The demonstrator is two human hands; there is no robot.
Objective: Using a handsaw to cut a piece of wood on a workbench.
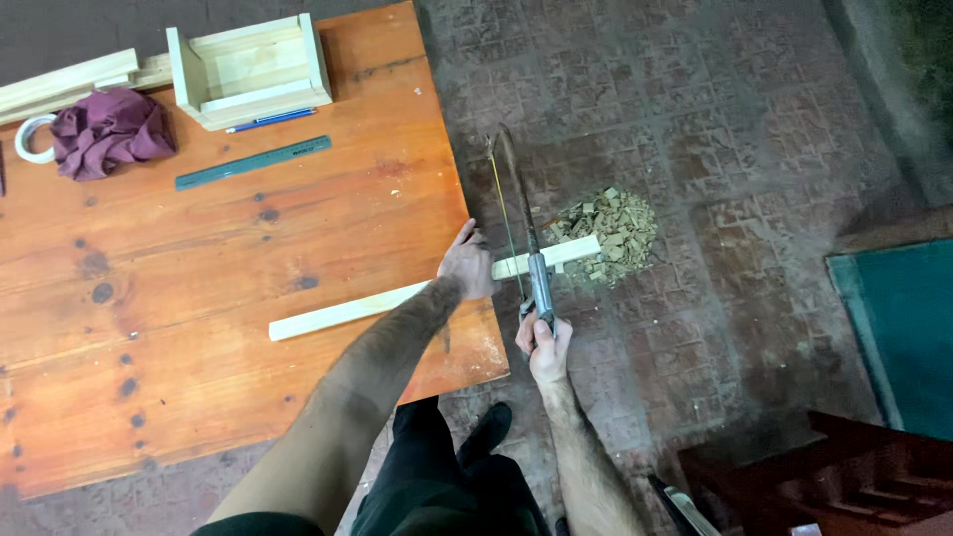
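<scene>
1. I see my left hand (pixel 467 266) pressed flat on a pale wooden strip (pixel 397 298), pinning it to the bench (pixel 199 248) right at the bench's edge. Its grip is a spread palm pressing down, fingers extended over the strip, not wrapped around it.
2. The strip lies slantwise across the near right corner of the bench, and its far end juts out past the edge over the floor (pixel 695 149).
3. My right hand (pixel 546 347) has its grip clenched around the handle of a hacksaw (pixel 521 238). The saw's frame and blade run away from me, crossing the overhanging part of the strip just beside my left hand.
4. Beneath the strip's free end, a heap of small wood offcuts (pixel 606 223) sits on the tiled floor.
5. Farther back on the bench I see a green ruler (pixel 253 162), a blue pen (pixel 270 120) touching the front of an open wooden box (pixel 248 69), a crumpled purple cloth (pixel 109 131), and a roll of white tape (pixel 30 139) just beside the cloth.
6. More pale wood lengths (pixel 69 81) rest at the bench's far left corner.
</scene>
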